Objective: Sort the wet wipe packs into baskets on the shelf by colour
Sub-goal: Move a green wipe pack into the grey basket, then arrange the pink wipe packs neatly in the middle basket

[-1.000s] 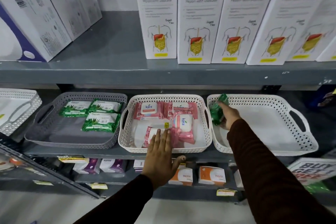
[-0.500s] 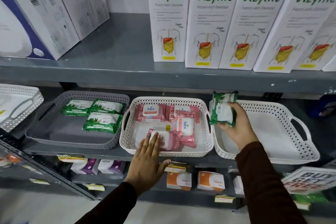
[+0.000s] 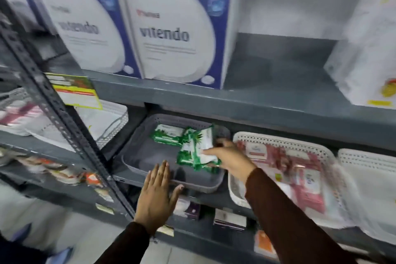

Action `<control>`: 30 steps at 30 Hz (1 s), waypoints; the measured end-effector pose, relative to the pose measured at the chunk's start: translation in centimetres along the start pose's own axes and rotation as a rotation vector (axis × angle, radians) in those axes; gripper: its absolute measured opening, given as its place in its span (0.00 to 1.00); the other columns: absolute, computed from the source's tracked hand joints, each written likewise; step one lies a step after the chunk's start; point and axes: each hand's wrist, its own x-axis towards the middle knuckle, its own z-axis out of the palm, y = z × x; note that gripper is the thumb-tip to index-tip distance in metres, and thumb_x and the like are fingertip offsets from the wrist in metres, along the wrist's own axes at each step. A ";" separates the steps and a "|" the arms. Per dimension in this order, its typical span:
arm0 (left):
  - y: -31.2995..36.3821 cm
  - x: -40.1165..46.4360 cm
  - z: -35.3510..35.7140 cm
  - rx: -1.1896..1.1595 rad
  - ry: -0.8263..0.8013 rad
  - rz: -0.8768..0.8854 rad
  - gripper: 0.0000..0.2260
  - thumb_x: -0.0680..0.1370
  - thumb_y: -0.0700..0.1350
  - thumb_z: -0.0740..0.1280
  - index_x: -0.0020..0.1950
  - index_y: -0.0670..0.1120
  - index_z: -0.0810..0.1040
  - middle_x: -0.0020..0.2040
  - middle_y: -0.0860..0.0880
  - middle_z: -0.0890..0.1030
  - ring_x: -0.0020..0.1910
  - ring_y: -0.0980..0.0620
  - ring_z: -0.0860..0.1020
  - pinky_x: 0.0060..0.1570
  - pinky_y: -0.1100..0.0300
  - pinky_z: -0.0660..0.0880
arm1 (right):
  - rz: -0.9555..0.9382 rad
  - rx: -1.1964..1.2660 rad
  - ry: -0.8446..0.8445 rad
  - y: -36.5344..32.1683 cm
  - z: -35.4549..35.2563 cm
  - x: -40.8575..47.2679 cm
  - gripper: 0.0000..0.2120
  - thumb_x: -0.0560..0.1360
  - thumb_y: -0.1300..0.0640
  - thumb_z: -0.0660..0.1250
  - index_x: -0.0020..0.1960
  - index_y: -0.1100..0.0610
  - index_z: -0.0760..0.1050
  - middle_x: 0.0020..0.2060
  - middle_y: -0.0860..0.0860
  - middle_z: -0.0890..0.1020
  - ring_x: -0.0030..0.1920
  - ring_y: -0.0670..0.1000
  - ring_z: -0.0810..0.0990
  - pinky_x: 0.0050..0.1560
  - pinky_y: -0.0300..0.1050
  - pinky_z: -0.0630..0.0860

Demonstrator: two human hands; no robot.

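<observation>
— The green wet wipe pack (image 3: 202, 148) is in the person's right hand (image 3: 230, 159), pinched by its lower edge between thumb and fingers and tilted up on its side over the grey basket (image 3: 150, 152).

— Where is that from here?

— Just past centre, toward four o'clock. The right arm comes in from five o'clock, its dark sleeve (image 3: 289, 216) crossing the front corner of the white basket (image 3: 278, 139) that holds the pink packs (image 3: 304, 180), and the wrist bends leftward so the hand ends up over the grey basket's right side.

— And the other hand?

— The left hand (image 3: 157, 193) is flat and open, fingers held together and pointing up toward twelve, thumb splayed out to the right. The fingertips lie on the grey basket's front rim. Whether the palm is pressing on the shelf edge (image 3: 192, 227) I cannot tell; the view is smeared.

— Anything already in the grey basket?

— More green packs (image 3: 167, 135) at its back, toward twelve o'clock, touching the one being held. Above, on the upper shelf, stand blue-and-white boxes (image 3: 177, 34).
</observation>
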 end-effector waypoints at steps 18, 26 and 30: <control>-4.0 2.2 -2.7 -0.277 -0.053 0.048 0.37 0.78 0.67 0.41 0.76 0.43 0.64 0.77 0.46 0.63 0.76 0.46 0.58 0.75 0.54 0.49 | -0.067 0.249 0.373 4.5 6.3 -0.1 0.16 0.77 0.76 0.61 0.52 0.57 0.77 0.46 0.55 0.83 0.46 0.53 0.82 0.47 0.44 0.79; 12.9 5.7 -4.0 -1.439 -0.540 -0.263 0.18 0.82 0.55 0.58 0.60 0.47 0.81 0.55 0.51 0.84 0.54 0.56 0.80 0.57 0.59 0.73 | 0.018 0.054 0.911 4.8 -9.9 -10.1 0.16 0.77 0.69 0.63 0.41 0.51 0.82 0.41 0.52 0.85 0.42 0.54 0.83 0.50 0.51 0.78; 19.7 8.0 -5.1 -1.571 -0.877 -0.540 0.25 0.84 0.56 0.53 0.73 0.38 0.65 0.42 0.49 0.77 0.37 0.57 0.78 0.39 0.62 0.73 | 0.261 -0.646 0.810 5.3 -13.6 -10.9 0.11 0.79 0.54 0.62 0.46 0.54 0.83 0.42 0.57 0.86 0.42 0.57 0.83 0.42 0.47 0.77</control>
